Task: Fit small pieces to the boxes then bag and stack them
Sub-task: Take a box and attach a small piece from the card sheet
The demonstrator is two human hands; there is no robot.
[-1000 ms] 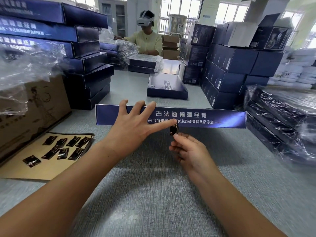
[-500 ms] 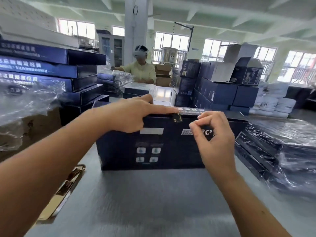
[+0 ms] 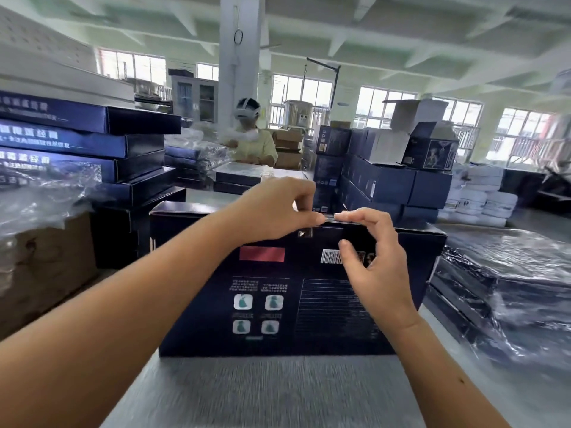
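Observation:
A dark blue flat box stands upright on its long edge on the grey table, its printed back face toward me. My left hand grips the middle of the top edge, fingers curled over it and thumb on the near side. Just below that thumb a small dark and gold piece sits on the box face. My right hand is beside it, its index fingertip touching the top edge, its thumb apart and lower by the barcode.
Dark blue boxes are stacked at the left above a brown carton draped in plastic film. Bagged boxes lie in a pile at the right. More boxes and a seated person are behind.
The box went from lying flat to standing on edge. My right hand let go of the small piece, which now sits near the top edge. Both hands rose to that edge.

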